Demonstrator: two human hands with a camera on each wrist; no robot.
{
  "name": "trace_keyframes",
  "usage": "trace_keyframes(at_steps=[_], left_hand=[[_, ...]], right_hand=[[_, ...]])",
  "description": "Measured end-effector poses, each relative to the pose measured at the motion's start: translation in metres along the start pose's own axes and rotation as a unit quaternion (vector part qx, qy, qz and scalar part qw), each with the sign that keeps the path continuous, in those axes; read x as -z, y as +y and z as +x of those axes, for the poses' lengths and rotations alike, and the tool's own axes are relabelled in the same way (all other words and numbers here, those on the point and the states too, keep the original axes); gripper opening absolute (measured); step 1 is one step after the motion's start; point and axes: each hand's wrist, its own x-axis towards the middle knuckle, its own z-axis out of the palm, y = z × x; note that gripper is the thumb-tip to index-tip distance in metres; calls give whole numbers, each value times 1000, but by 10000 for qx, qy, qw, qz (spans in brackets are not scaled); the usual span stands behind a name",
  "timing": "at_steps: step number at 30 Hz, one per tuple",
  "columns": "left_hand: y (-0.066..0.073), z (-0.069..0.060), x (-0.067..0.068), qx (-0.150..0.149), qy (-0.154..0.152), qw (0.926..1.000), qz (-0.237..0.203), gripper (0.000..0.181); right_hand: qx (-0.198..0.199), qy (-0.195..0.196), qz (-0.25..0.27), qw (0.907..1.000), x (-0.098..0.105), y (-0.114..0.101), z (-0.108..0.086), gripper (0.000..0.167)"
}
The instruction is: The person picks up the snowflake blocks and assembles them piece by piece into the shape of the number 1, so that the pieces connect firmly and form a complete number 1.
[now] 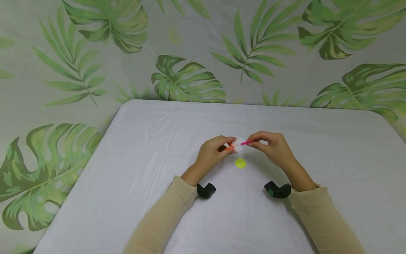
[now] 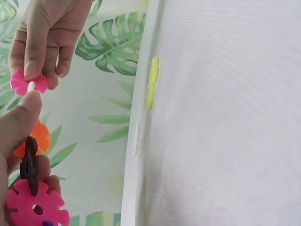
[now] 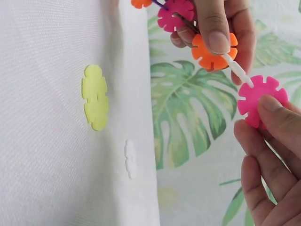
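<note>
My left hand (image 1: 210, 152) holds a chain of notched flower discs, its thumb on the orange disc (image 3: 207, 52) and the white disc (image 3: 238, 71). Behind these are a dark brown disc (image 2: 29, 162), a pink disc (image 2: 37, 205) and a bit of purple. My right hand (image 1: 277, 148) pinches another pink disc (image 3: 261, 94) between thumb and fingers. That disc meets the far end of the white one, edge to edge at an angle. Fingers partly cover the joints.
On the white table (image 1: 152, 148) a yellow disc (image 1: 240, 163) lies just below the hands. A separate white disc (image 3: 130, 159) lies near it. Black devices are at the left wrist (image 1: 206, 191) and right wrist (image 1: 277, 189). Leaf-patterned cloth surrounds the table's far and left edges.
</note>
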Motion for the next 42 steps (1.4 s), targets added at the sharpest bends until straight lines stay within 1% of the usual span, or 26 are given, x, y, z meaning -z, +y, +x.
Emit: trace_keyframes(at_steps=[1,6,12,18,22,26,30,33,37,39,42], left_hand=[[0,0,0,3,-5,10000,-17,40],[0,0,1,-44,-50,10000,-31,39],[-1,-1,1,-99,-165,9997,124,37],[-1,-1,1,-98,-332,9993,149,37],[-1,0,1,-107,-303,9992,230,38],[0,1,1,-91,-249,9992,306,40],[1,2,1,-5,-207,9995,242,42],[2,2,0,24,-221,9996,163,42],[2,1,0,-6,-277,9996,69,47],[2,1,0,-14,-310,9995,19,52],[3,1,0,-19,-347,9994,-70,57]], right_hand=[[79,8,-16,10000,0,-3,0,12],[150,4,-27,9999,-1,-8,0,14],[176,-94,-63,9998,-2,-6,0,13],[158,-102,-89,9998,-3,-3,0,13],[92,-167,-41,9998,-3,-2,-1,13],[-11,-217,-176,9996,-2,-5,0,14],[-208,-218,-271,9992,2,-8,-1,17],[-230,-184,-265,9992,5,-7,-2,17],[-102,-138,-157,9997,5,8,-4,16],[-141,-112,-110,9998,5,8,-4,15],[-344,-85,-141,9993,5,1,-4,13]])
